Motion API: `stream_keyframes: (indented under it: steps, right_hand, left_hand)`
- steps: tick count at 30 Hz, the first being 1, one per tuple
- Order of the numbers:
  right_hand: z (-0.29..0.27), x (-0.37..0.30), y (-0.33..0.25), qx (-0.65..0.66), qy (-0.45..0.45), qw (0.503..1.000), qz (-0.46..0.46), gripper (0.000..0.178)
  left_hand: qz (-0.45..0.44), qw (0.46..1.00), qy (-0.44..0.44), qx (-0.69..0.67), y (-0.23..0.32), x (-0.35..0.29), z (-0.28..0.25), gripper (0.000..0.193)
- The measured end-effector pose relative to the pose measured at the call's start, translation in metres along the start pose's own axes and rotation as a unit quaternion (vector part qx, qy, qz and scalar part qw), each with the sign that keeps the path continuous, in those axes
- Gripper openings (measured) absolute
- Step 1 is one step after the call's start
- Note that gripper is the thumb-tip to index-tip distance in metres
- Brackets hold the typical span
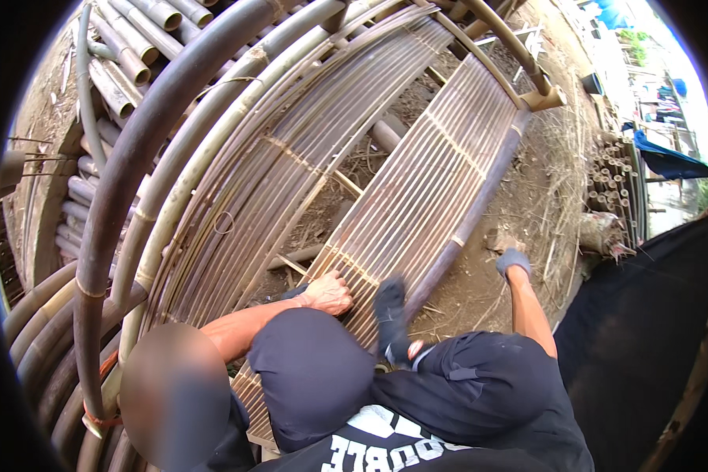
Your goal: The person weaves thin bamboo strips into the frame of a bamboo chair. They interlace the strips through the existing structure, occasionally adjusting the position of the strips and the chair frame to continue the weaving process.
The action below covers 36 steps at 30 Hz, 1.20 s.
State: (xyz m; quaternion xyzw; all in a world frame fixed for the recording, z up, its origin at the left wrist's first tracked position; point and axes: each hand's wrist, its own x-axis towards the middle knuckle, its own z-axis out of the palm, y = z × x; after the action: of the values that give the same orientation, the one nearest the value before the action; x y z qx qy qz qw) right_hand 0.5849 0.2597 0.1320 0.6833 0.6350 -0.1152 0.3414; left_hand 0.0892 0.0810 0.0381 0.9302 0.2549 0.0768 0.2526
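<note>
My bare left hand (328, 293) is closed, its knuckles up, low over a panel of narrow bamboo slats (417, 193) at its near left edge. Whatever its fingers grip is hidden beneath them. A pale cross-binding (354, 266) runs over the slats right beside that hand. My right hand (514, 262), in a grey glove, is held out to the right above the dirt, closed around a brown, blocky piece (503, 241) whose kind I cannot make out. Between my hands, my dark-socked foot (391, 315) rests on the slats.
A second slatted panel (291, 169) lies to the left, across a gap. Thick curved bamboo poles (122, 169) arch along the left side. Cut bamboo (126, 47) is stacked behind them. More poles (612, 177) stand bundled at right, near a black sheet (645, 330).
</note>
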Motion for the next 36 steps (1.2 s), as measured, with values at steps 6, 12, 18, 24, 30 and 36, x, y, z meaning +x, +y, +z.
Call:
stream_keyframes:
  steps: [6, 12, 18, 24, 30, 36]
  right_hand:
    - [-0.106, 0.025, -0.164, 0.125, 0.237, 0.952, -0.145, 0.035]
    - [-0.130, 0.077, -0.238, 0.054, 0.302, 0.910, -0.278, 0.027]
    - [-0.139, 0.067, -0.262, -0.109, 0.118, 0.910, -0.383, 0.024]
    - [-0.182, -0.039, -0.208, 0.302, -0.351, 0.815, -0.349, 0.033]
    - [-0.268, -0.009, -0.173, 0.280, -0.267, 0.883, -0.267, 0.037]
    - [-0.239, 0.100, -0.258, 0.235, 0.288, 0.800, -0.471, 0.023]
  left_hand:
    - [0.075, 0.993, -0.057, -0.073, 0.026, -0.006, -0.005, 0.027]
    - [-0.102, 0.985, -0.141, -0.014, -0.018, -0.028, -0.120, 0.056]
    - [-0.234, 0.966, -0.096, 0.047, -0.082, 0.020, -0.213, 0.045]
    - [-0.231, 0.968, 0.087, -0.043, -0.098, 0.123, -0.153, 0.046]
    - [-0.504, 0.698, 0.469, -0.196, -0.078, 0.119, -0.101, 0.019]
    - [-0.672, 0.586, 0.233, -0.390, -0.100, 0.061, -0.068, 0.029]
